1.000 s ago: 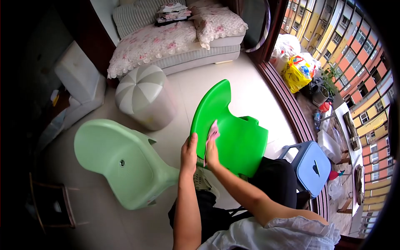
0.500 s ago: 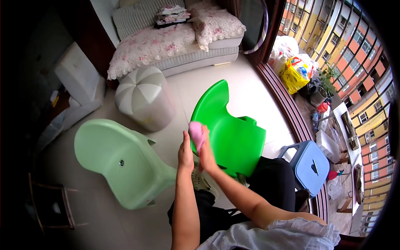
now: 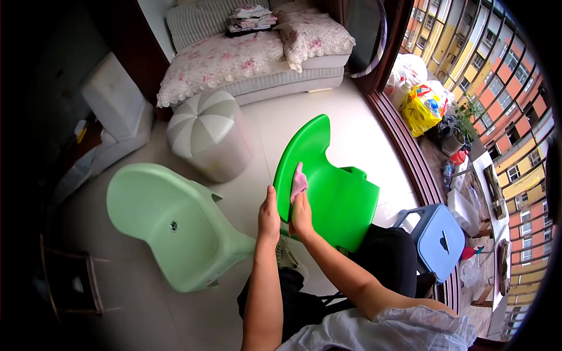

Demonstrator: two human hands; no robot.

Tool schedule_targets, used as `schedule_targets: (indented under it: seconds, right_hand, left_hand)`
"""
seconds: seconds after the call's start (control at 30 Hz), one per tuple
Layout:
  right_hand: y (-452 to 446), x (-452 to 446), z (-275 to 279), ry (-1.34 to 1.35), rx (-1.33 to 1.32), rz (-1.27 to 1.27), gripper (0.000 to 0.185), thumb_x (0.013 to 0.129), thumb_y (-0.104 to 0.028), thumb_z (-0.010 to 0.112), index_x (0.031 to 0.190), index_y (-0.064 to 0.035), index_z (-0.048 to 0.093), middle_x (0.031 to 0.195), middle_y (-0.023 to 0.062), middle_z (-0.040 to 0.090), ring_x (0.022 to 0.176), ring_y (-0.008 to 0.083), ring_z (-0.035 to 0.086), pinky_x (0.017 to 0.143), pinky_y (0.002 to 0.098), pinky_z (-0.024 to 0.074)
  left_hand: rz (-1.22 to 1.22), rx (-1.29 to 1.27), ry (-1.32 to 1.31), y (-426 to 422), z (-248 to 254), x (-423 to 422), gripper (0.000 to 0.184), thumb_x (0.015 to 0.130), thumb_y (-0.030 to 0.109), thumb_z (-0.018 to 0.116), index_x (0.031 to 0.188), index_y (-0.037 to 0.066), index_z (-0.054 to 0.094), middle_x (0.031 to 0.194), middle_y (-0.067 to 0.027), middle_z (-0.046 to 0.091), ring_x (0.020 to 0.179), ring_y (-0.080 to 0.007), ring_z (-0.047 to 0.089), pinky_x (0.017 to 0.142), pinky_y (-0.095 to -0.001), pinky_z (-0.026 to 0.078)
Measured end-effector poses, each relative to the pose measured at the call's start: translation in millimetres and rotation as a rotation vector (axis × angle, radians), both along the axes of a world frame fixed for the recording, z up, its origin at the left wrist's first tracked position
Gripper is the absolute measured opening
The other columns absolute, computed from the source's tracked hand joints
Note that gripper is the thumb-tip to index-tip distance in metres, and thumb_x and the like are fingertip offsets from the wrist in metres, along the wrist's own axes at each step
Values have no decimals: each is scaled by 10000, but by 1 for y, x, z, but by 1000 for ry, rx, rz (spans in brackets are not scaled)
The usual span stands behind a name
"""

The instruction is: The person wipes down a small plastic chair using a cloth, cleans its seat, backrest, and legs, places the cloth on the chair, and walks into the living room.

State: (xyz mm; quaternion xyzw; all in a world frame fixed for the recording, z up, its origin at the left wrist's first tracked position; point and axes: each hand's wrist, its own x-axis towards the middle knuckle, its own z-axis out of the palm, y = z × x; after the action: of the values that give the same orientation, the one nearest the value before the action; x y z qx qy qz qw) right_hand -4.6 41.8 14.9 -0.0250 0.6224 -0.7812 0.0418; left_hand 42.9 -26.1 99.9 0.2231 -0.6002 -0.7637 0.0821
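A bright green plastic chair (image 3: 345,202) is tilted in front of my legs. My left hand (image 3: 269,216) is at the outer left edge of its backrest, fingers wrapped round the edge and partly hidden behind it. My right hand (image 3: 301,215) holds a pink cloth (image 3: 298,182) against the inner face of the backrest, close to my left hand. The cloth sticks out above the fingers. To the left, a pale green chair (image 3: 175,225) with a small round hole in its seat rests on the floor.
A round striped pouf (image 3: 212,131) stands beyond the chairs, before a sofa (image 3: 252,82) with floral covers. A blue stool (image 3: 443,241) is at the right, by the sliding-door track (image 3: 404,146). A dark-framed chair (image 3: 73,284) stands at the lower left.
My right hand and the cloth moved left to the backrest's edge, then back onto its inner face. My left hand, apart from the edge half a second ago, is against it again.
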Motion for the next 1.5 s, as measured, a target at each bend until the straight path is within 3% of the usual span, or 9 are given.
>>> schedule_targets:
  seconds: [0.37, 0.6, 0.7, 0.77, 0.97, 1.17, 1.23, 1.33, 1.5]
  right_hand:
    - [7, -129, -18, -187, 11, -335, 405, 935, -237, 288, 1288, -41, 323, 1084, 191, 525, 975, 290, 522, 853, 370, 409]
    - [1, 40, 5, 54, -131, 90, 503, 951, -206, 318, 1387, 12, 191, 1410, 152, 273, 1270, 250, 305, 1040, 318, 233]
    - [6, 55, 27, 494, 69, 94, 447, 857, -90, 423, 1291, 17, 402, 1421, 212, 240, 1342, 343, 173, 1078, 410, 139]
    - [1, 33, 52, 730, 239, 74, 401, 773, -82, 471, 1158, 14, 527, 1337, 200, 385, 1310, 368, 250, 1063, 466, 169]
    - [1, -94, 74, 1158, 567, -69, 181, 697, -110, 490, 817, -11, 581, 1000, 135, 587, 1090, 335, 487, 1012, 537, 253]
    - [40, -204, 55, 698, 593, -350, 220, 866, -167, 425, 817, 2, 558, 852, 148, 573, 851, 343, 490, 923, 438, 329]
    - [42, -196, 57, 396, 602, -230, 263, 907, -194, 393, 932, 4, 565, 1002, 174, 570, 990, 353, 480, 970, 437, 307]
    - [21, -162, 44, 672, 525, -342, 327, 916, -158, 413, 1189, 6, 484, 1313, 166, 420, 1279, 334, 302, 1067, 417, 197]
    - [-2, -35, 56, 875, 406, 5, 301, 813, -32, 452, 1101, 16, 525, 1264, 156, 462, 1294, 371, 267, 1068, 448, 182]
  left_hand:
    - [-6, 73, 27, 1, 7, 1, 672, 924, 479, 358, 1281, -90, 373, 1333, -151, 396, 1231, -218, 359, 1024, -299, 247]
    - [-4, 319, 76, -9, -29, -5, 604, 926, 465, 371, 1212, -61, 447, 1218, -119, 502, 1112, -191, 472, 971, -309, 333]
    - [-109, 611, 81, -20, -43, -3, 589, 941, 468, 313, 1173, -52, 465, 1144, -114, 538, 1039, -202, 524, 920, -310, 398]
    - [-141, 275, 295, -17, -49, 1, 472, 941, 407, 353, 1223, 42, 455, 1134, -52, 521, 1020, -155, 517, 868, -277, 428]
    - [-138, 482, 178, -13, -10, 1, 623, 932, 516, 287, 1301, 25, 391, 1302, -55, 431, 1199, -172, 372, 1027, -314, 238]
    - [-17, 255, 78, -5, -8, 2, 582, 928, 403, 411, 1296, -46, 366, 1330, -97, 393, 1212, -185, 369, 1012, -288, 256]
    - [-72, 270, 133, -6, -7, 2, 597, 928, 410, 408, 1304, -50, 353, 1336, -97, 389, 1217, -187, 365, 1010, -288, 263]
    - [-16, 322, 93, -3, 0, 3, 583, 933, 407, 398, 1299, -46, 364, 1327, -92, 397, 1212, -171, 366, 1003, -285, 275]
    - [-34, 355, 239, -10, -34, -5, 554, 939, 405, 378, 1293, -20, 356, 1305, -68, 394, 1162, -152, 397, 994, -289, 296]
